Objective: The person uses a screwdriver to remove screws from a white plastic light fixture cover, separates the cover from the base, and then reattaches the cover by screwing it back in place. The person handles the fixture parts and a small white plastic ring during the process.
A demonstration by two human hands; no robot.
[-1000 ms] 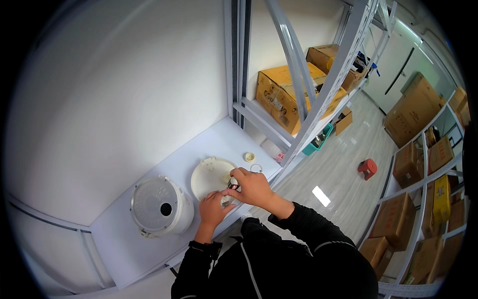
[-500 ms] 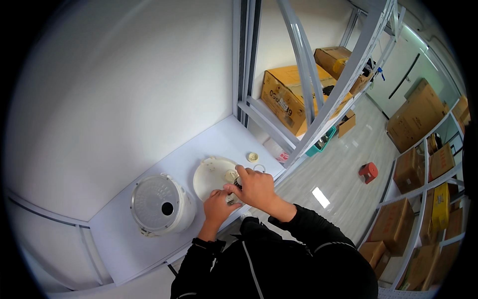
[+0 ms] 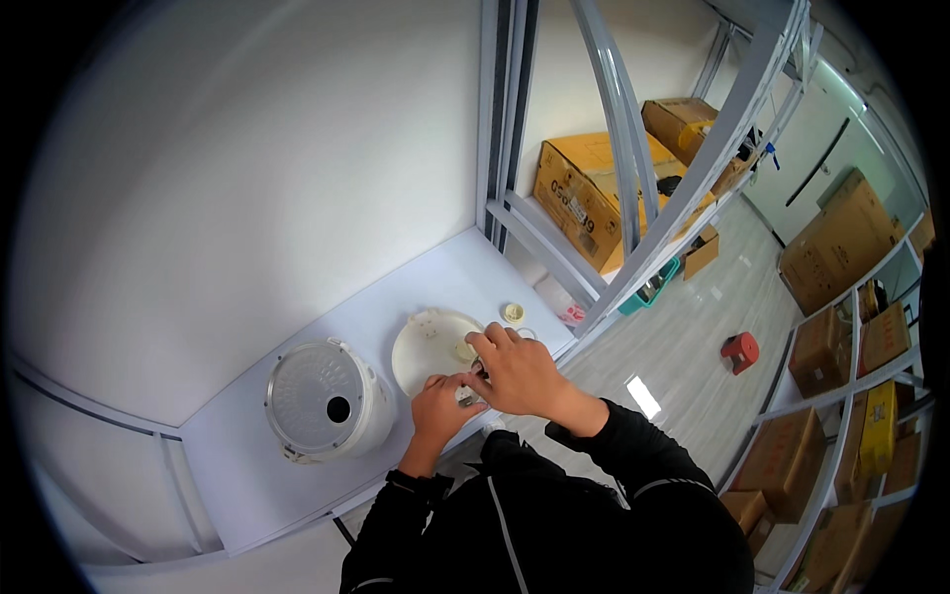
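Left hand: at lower centre, this hand (image 3: 442,408) is half curled, fingers and thumb closed on a small piece (image 3: 466,397), pale with a greyish metallic-looking part.
Right hand: just beside it, this hand (image 3: 520,374) is bent over a dark bit; I can't tell how firmly it's gripped.
Plate: round, cream, smooth (image 3: 421,356), lying behind the hands, small knobs at its far rim.
Cap: little cream cup (image 3: 512,313), right of the plate; thin ring (image 3: 526,334) nearby.
Tub: white cylinder (image 3: 374,421), left of the hands, cloudy ribbed lid (image 3: 309,388), black round spot.
Table: flat, pale, smooth (image 3: 237,485).
Carton: yellow cardboard (image 3: 569,203), upper right of centre, bold dark printing.
Stool: red, squat (image 3: 739,352), right side.
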